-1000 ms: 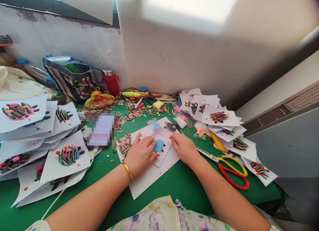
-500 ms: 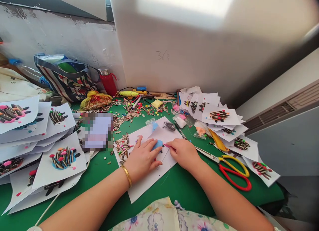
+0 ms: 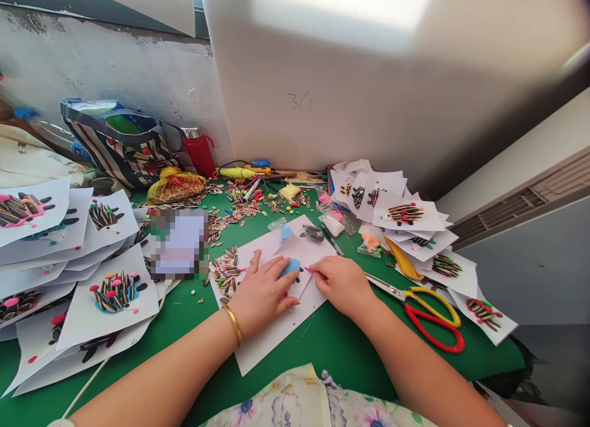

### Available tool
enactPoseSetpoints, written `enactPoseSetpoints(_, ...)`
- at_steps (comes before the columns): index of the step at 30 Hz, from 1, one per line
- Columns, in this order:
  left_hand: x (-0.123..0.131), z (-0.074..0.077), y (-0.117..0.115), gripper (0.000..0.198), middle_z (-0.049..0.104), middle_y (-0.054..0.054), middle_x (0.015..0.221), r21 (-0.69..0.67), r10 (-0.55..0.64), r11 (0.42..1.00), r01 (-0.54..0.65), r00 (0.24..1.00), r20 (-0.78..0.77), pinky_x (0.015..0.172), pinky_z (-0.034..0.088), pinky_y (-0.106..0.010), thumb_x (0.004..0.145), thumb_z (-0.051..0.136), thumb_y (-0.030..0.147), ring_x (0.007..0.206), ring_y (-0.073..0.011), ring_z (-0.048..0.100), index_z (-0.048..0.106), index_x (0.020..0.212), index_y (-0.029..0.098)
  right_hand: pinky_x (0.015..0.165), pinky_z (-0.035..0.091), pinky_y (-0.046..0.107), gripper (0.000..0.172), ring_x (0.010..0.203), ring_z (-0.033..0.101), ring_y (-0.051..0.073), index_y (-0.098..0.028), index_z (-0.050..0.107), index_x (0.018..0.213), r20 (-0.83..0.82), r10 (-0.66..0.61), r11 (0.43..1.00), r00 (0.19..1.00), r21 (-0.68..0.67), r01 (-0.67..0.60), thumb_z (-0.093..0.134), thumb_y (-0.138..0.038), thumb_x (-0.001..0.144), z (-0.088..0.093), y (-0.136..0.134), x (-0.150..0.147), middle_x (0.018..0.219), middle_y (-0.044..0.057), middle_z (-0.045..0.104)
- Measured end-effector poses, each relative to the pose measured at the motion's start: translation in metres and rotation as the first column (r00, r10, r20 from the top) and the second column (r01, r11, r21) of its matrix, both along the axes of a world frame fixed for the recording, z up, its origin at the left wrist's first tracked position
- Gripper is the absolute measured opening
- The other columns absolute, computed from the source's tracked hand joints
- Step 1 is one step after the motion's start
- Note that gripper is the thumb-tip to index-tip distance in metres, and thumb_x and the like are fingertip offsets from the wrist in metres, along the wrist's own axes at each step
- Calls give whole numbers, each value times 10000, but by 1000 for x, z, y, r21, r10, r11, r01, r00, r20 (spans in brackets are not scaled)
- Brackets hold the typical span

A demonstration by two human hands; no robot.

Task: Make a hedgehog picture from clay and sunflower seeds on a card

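Note:
My left hand [image 3: 266,289], with a gold bangle at the wrist, lies flat with spread fingers on a small white card. Its fingertips rest against a flat blue clay patch [image 3: 292,268], partly hidden beneath them. Small dark spots show beside the patch. At the card's right side, my right hand [image 3: 340,281] is closed in a pinch on a small pink piece [image 3: 308,270], which looks like clay. Under the card is a larger white sheet [image 3: 262,347]. Striped sunflower seeds [image 3: 227,279] are heaped on its left part, and black clay [image 3: 313,233] sits at its far corner.
Scissors [image 3: 415,304] with red and yellow handles lie beside my right forearm. Seed-decorated cards are stacked left [image 3: 115,298] and right [image 3: 408,215]. A phone [image 3: 182,242] with a cable [image 3: 165,295] lies left. Behind are loose seeds, a red bottle [image 3: 199,153] and a striped bag [image 3: 122,144].

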State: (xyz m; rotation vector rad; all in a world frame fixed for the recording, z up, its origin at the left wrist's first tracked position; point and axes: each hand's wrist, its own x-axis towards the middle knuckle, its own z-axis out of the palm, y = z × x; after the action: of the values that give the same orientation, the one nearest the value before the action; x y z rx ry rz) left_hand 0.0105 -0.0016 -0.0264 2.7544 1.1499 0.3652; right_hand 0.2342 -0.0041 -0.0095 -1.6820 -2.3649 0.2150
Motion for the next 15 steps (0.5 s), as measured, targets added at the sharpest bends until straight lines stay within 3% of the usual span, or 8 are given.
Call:
enactPoseSetpoints(7,-2,1,0,450,527,-135,1391,-17,-38,999,38,998,46,1157,102,-637,895,550,502,1336,-313,438,591,1273,263,716,421,268,217,801,640,168,-233,753,900,-26,35,999,999,-39,-36,556,-173,832,0,-6,-5,816,25,720)
enactPoseSetpoints(15,-4,3,1,398,516,-118,1411,-12,-97,995,98,993,68,1124,67,-693,883,551,541,1330,-344,434,669,1176,300,700,402,271,212,770,627,161,-245,749,916,-27,90,996,996,-11,-91,555,-189,851,-4,-7,-8,797,18,707)
